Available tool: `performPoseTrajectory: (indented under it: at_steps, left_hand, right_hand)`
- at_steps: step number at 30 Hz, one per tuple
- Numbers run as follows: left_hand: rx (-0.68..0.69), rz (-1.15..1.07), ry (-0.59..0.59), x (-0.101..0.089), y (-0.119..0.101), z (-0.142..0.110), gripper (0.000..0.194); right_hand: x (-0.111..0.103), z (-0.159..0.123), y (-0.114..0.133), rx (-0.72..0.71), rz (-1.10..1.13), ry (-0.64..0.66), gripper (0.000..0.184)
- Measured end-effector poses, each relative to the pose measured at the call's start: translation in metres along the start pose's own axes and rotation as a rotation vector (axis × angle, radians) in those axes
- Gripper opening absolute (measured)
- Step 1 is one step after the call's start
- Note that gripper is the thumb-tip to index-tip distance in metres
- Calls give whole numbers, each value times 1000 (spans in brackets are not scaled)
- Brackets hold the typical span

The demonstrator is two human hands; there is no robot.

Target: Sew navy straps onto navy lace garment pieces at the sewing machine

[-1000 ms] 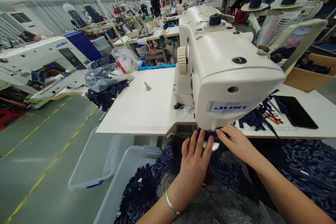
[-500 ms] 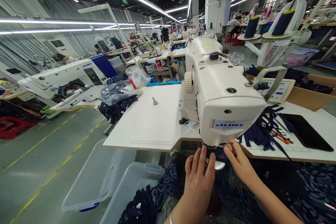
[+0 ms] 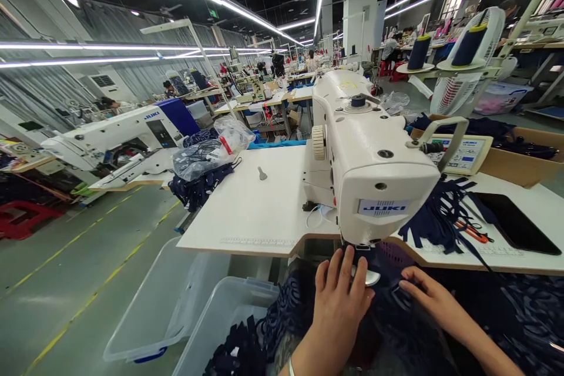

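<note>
My left hand (image 3: 341,296) lies with its fingers stretched out over dark navy fabric, just in front of the sewing machine's (image 3: 381,188) head. Its fingertips are close below the needle area, beside a shiny curved metal plate (image 3: 372,278). To the right, my right hand (image 3: 434,299) has thumb and forefinger pinched at the navy fabric (image 3: 388,311), apart from the machine head. A small pale edge shows at those fingertips, too small to name. More patterned navy fabric (image 3: 520,311) spreads over the lap and to the right.
On the white table (image 3: 247,205) lies a small metal key-like piece (image 3: 262,174). Right of the machine are navy straps (image 3: 434,211), orange-handled snips (image 3: 473,231), a black tablet (image 3: 517,223) and a cardboard box (image 3: 520,164). Clear plastic bins (image 3: 145,311) stand below left.
My right hand has drawn away from the needle area, toward me and to the right. My left hand has shifted slightly right and stays over the fabric.
</note>
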State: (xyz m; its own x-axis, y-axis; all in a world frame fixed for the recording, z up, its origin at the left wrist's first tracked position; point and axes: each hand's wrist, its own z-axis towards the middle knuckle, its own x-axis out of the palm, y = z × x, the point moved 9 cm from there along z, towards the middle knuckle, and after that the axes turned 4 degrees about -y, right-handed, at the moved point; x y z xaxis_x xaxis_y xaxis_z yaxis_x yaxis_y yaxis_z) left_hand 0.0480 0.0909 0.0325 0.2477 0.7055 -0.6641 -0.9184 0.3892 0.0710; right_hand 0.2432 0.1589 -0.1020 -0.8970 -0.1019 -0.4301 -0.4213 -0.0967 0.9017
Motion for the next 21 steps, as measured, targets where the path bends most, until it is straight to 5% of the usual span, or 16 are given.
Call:
performPoseTrajectory:
  at_steps: [6,9,12,14,17,19,21]
  left_hand:
    - [-121,-277,-81,-22,33,3,8]
    - [-208,-124,-293,-45,75,-7,10]
    - [-225,99,-283,-49,99,-10,19]
    - [-116,119,-166,-40,91,-5,31]
    - [272,3,86,-16,41,-3,45]
    - [442,-47,227,-2,12,-8,48]
    - [444,-71,302,6,0,-9,51]
  right_hand:
    - [-17,-14,73,17,47,213,31]
    - [-9,-7,128,-198,-110,196,28]
    - [12,5,165,-461,-418,49,29]
    - [26,11,176,-568,-673,-85,33]
    - [36,13,180,-610,-874,-182,31]
    - [33,14,174,-550,-817,-183,26]
    - [24,17,157,-396,-610,-152,20]
